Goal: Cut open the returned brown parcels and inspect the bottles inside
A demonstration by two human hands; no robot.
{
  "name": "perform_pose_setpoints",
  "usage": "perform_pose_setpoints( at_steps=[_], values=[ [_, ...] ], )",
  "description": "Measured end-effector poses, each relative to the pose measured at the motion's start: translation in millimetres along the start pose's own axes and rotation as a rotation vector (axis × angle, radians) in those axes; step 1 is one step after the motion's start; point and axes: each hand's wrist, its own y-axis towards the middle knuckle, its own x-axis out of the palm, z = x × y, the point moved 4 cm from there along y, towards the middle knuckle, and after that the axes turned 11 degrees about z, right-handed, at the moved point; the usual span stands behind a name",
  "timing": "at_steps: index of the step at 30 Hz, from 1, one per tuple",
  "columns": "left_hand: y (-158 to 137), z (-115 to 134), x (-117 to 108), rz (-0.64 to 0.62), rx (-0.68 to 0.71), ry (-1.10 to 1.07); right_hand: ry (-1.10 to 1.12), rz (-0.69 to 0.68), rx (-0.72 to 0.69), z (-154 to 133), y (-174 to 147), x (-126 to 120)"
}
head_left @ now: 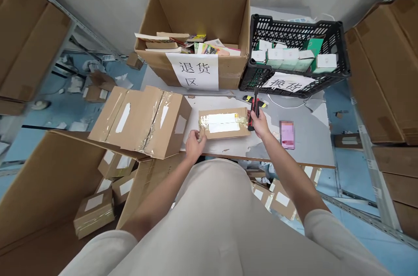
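Note:
A taped cardboard parcel (pixel 224 131) with a white label lies flat on the table in front of me. My left hand (pixel 195 143) is at its left end, fingers curled against the taped edge. In my right hand (pixel 260 123) is a black and red utility knife (pixel 255 104), held upright by the parcel's right end. Whether its blade is out, I cannot tell. Behind that knife lies a yellow and black tool (pixel 254 101), partly hidden. To the right of my right hand, a phone (pixel 287 135) with a pink screen rests on the table.
A big open carton (pixel 233 69) of books stands at the back, beside a black plastic crate (pixel 294 28) of green and white boxes. Several cardboard boxes (pixel 140 115) sit to the left, over a large carton (pixel 39 180) holding parcels. Shelving flanks both sides.

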Motion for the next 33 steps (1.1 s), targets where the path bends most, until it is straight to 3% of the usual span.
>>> perform_pose_setpoints(
  at_steps=[3,6,9,14,19,24,33],
  values=[
    [14.6,18.8,-1.1,0.080,0.223,0.035,-0.335,-0.007,-0.058,-9.1,-16.4,-25.7],
    [31.6,42.7,7.2,-0.050,0.521,0.144,-0.728,-0.127,-0.070,-18.3,-49.8,-53.1],
    [39.2,56.7,17.8,-0.185,0.683,0.277,-0.955,-0.254,-0.135,-26.5,-78.7,-62.3],
    [37.0,59.8,25.9,-0.214,0.679,0.389,-1.229,-0.308,-0.225,-35.4,-94.8,-45.1],
    [34.4,60.1,27.6,-0.191,0.669,0.398,-1.550,-0.309,-0.190,-50.4,-104.5,-20.9],
    [35.4,59.1,30.2,-0.169,0.664,0.373,-1.625,-0.337,-0.153,-60.9,-117.3,-8.9],
    [34.0,60.0,30.5,-0.187,0.600,0.384,-1.682,-0.401,-0.090,-63.3,-137.4,-16.5]
  ],
)
